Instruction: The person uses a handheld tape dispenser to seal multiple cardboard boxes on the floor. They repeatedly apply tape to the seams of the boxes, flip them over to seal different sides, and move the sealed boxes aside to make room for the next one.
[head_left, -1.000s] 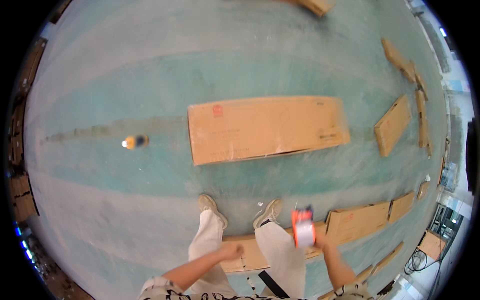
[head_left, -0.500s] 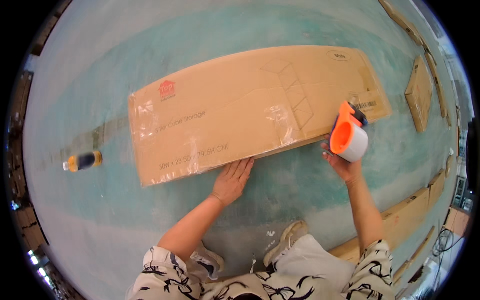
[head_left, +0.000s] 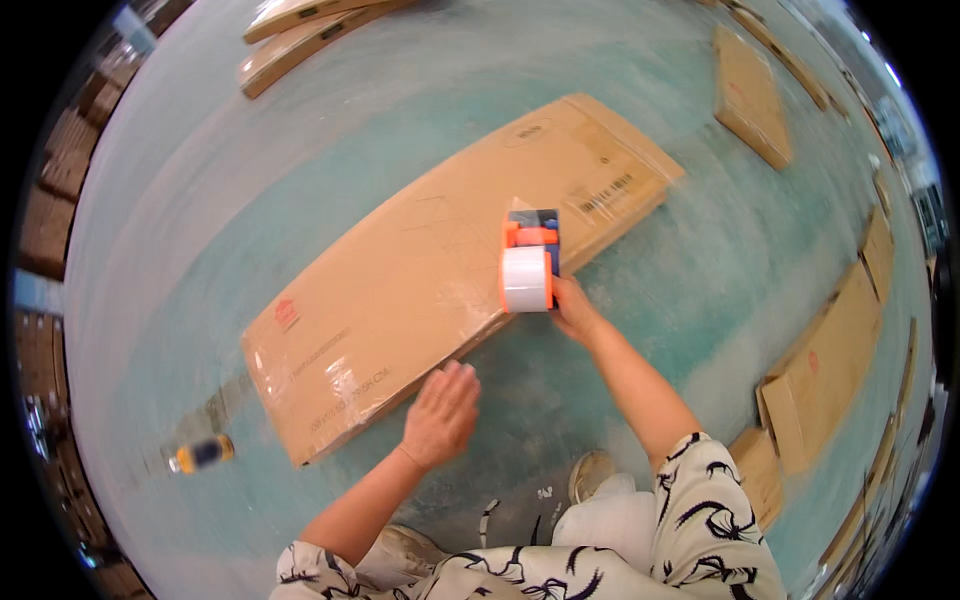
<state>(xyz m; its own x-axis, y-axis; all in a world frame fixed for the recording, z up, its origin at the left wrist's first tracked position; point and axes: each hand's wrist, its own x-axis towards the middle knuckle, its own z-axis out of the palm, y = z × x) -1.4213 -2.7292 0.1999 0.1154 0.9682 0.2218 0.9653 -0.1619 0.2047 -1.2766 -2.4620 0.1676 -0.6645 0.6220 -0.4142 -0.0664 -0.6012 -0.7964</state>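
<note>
A long, flat cardboard box [head_left: 420, 270] lies slantwise on the floor before me, with clear tape shining on parts of its top. My right hand [head_left: 572, 305] grips an orange and dark tape dispenser [head_left: 530, 262] carrying a wide pale roll. The dispenser is over the near long edge of the box and covers part of it; whether it touches is hard to tell. Beside that edge, nearer the box's left end, my left hand [head_left: 441, 412] is open, its fingers stretched out and slightly blurred, holding nothing.
A bottle with a yellow and dark body [head_left: 203, 454] lies on the floor [head_left: 330, 180] left of the box. Flat cartons lie at the top left [head_left: 310, 40], at the upper right [head_left: 752, 98] and along the right [head_left: 825, 375]. My shoe [head_left: 591, 476] is below the box.
My view has swung, so the box appears more slanted. My left hand has come off the box's edge. The tape dispenser has turned and now appears further left, still in my right hand.
</note>
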